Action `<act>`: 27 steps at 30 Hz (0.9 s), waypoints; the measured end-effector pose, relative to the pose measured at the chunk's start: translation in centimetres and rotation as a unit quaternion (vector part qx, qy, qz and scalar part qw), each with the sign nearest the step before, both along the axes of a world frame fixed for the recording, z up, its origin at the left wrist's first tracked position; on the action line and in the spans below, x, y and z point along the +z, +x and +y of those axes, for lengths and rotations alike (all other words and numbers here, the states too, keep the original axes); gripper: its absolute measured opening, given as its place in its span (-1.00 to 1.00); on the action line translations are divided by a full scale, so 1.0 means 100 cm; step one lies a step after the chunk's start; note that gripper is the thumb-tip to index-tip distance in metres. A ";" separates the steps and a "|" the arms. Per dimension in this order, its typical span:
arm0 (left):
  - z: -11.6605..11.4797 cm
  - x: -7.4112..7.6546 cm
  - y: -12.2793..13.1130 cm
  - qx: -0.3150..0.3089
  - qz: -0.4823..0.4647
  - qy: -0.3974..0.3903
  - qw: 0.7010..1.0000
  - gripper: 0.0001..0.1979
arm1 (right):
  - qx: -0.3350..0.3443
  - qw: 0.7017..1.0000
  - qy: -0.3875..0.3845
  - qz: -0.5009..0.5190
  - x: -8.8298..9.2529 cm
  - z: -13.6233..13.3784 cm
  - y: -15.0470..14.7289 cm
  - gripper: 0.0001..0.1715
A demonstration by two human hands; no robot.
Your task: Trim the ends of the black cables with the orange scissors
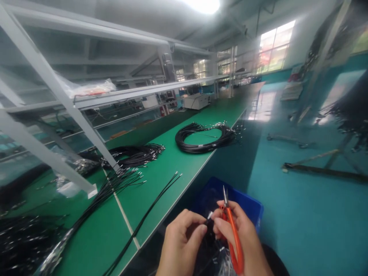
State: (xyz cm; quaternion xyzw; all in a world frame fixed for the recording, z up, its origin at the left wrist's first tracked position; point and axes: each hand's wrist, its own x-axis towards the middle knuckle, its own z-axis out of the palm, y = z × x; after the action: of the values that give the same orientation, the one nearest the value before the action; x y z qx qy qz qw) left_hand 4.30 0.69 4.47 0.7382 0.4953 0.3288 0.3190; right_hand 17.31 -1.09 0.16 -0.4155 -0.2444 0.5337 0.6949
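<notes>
My right hand (237, 224) is closed around a pair of scissors (236, 239) with orange handles. Their metal blades point up and away from me, slightly parted. Close beside it, my left hand (185, 239) pinches a small black piece (209, 226), apparently a cable end, with a white bit at its top. The right fingertips are near or touching that piece; my fingers cover part of it. Below both hands is a blue bin (257, 205) with dark and whitish scraps in it. Two black cables (149, 212) with metal tips lie on the green bench (161, 184) to the left.
A large coil of black cables (186, 147) lies farther along the bench, with another bundle (138, 155) to its left. More cables (94, 203) run along the left side. White shelf posts (86, 134) rise from the bench. A wheeled rack (324, 165) stands on the right.
</notes>
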 end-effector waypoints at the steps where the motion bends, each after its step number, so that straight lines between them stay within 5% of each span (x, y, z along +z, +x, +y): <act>1: 0.000 -0.006 -0.002 0.002 -0.054 -0.044 0.998 -0.89 | 0.000 1.000 0.004 0.009 0.003 -0.001 -0.002 -0.57; 6: 0.003 -0.030 -0.005 0.007 -0.192 -0.135 0.972 -0.82 | 0.001 0.998 0.003 0.061 0.014 0.004 -0.012 -0.57; 18: 0.002 -0.040 -0.005 0.047 -0.159 -0.063 0.984 -0.81 | 0.021 0.999 -0.001 0.043 0.004 0.014 -0.018 -0.61; 27: 0.009 -0.047 -0.012 0.003 -0.299 -0.228 0.927 -0.68 | 0.091 0.981 -0.053 0.164 0.003 0.010 -0.030 -0.66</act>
State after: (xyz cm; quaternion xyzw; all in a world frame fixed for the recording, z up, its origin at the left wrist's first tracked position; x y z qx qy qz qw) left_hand 3.09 1.58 -0.23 0.5118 0.4404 0.4135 0.6108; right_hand 14.32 -0.13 0.42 -0.3349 -0.1348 0.6677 0.6510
